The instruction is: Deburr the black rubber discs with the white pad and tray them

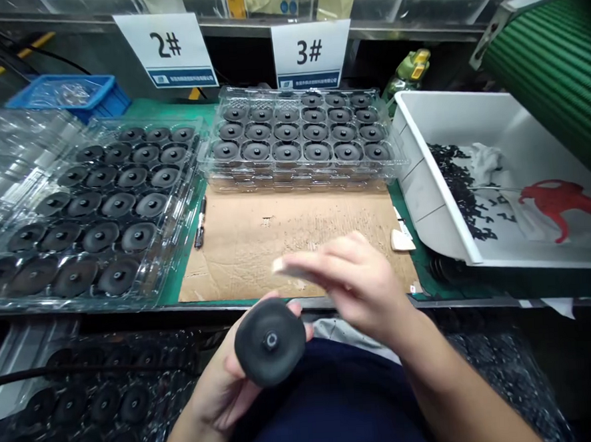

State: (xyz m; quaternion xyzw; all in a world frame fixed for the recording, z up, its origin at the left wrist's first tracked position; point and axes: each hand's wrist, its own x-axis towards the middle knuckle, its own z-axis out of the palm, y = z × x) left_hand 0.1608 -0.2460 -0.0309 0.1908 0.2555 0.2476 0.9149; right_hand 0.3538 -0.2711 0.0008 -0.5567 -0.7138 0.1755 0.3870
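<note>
A round black part (270, 342) with a small raised hub at its centre is held by my left hand (235, 378), whose fingers wrap round its underside and edge. Up and to the right of the part hovers my right hand (354, 281), its fingers stretched out to the left and slightly blurred. A whitish tip shows at the end of its fingers; whether it is a finger covering or a small held piece is unclear. The right hand does not touch the black part. Below both hands lies brown cardboard (296, 227) on the green bench.
Clear trays of black parts stand at the left (101, 236) and back (288, 151). At the right, a white bin (525, 127) holds small black pieces and a red-handled tool (565, 204). A marker (200, 223) lies on the cardboard's left edge; a blue basket (91, 103) stands behind.
</note>
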